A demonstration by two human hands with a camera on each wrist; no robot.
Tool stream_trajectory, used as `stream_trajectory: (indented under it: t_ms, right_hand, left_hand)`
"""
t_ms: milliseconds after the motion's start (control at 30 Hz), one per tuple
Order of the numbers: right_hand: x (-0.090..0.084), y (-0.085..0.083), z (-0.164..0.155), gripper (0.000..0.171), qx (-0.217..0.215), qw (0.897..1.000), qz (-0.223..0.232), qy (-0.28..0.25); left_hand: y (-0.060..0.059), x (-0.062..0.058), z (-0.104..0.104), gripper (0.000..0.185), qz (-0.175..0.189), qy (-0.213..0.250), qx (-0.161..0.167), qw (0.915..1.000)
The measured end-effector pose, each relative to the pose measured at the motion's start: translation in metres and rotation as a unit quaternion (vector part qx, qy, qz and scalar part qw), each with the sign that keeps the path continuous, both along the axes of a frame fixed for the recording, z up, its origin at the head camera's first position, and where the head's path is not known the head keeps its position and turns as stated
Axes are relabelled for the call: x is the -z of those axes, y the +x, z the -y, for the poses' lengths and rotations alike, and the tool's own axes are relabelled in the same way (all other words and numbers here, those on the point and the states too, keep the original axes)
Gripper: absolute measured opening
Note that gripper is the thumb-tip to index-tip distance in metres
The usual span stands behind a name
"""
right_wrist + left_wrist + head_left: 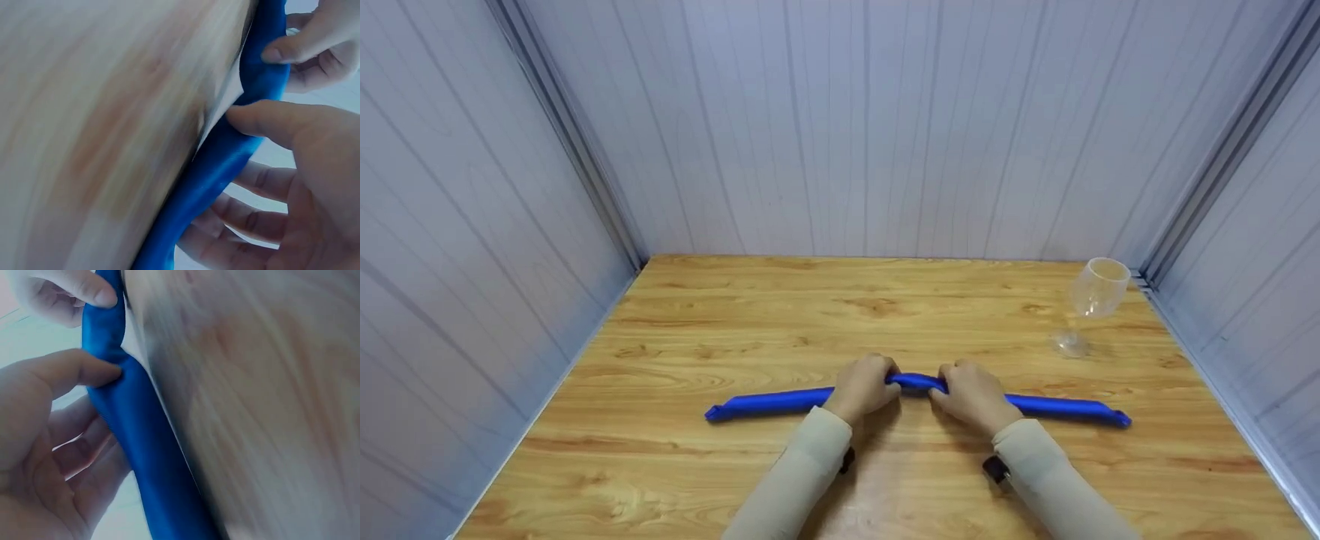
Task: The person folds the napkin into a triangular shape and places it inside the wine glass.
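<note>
A long blue rolled cloth (pixel 769 403) lies left to right across the wooden table (pixel 735 322), nearer the front. Both hands meet at its middle, where the roll is raised slightly. My left hand (pixel 864 386) grips it just left of centre, and my right hand (pixel 971 391) grips it just right of centre. In the left wrist view the left hand (pixel 98 402) has its thumb pressed on the blue cloth (pixel 146 450) and its fingers curled under. In the right wrist view the right hand (pixel 247 149) pinches the cloth (pixel 208 174) the same way. Cream sleeves cover both forearms.
An empty clear wine glass (pixel 1091 304) stands upright at the back right corner of the table. Pale panelled walls (pixel 840 127) close in the table on the left, back and right. Bare wood lies behind the roll.
</note>
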State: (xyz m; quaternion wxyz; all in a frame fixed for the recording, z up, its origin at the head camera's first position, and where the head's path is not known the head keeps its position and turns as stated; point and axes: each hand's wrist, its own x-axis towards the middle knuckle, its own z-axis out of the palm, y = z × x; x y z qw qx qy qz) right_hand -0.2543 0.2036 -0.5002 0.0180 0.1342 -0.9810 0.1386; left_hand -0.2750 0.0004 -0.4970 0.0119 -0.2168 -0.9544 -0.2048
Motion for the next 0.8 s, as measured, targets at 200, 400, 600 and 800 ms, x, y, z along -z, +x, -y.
stream_trajectory:
  t_ms: [200,400,600,800]
  right_hand:
    - [-0.001,-0.007,-0.004,0.014,-0.004,0.997,-0.015,-0.077]
    - [-0.003,-0.010,-0.006,0.014,-0.013,0.990,-0.042,-0.137]
    - [-0.010,-0.011,-0.008,0.017,-0.015,0.979,-0.066,-0.193]
    - [-0.019,-0.010,-0.009,0.023,-0.009,0.960,-0.086,-0.266]
  left_hand:
    - [-0.001,-0.005,-0.001,0.015,-0.043,0.060,-0.013,0.9972]
    - [-0.002,-0.010,0.000,0.018,-0.070,0.099,-0.019,0.9925]
    - [-0.003,-0.014,0.001,0.015,-0.108,0.204,-0.029,0.9726]
    - [-0.001,-0.020,-0.001,0.016,-0.139,0.299,-0.024,0.9438]
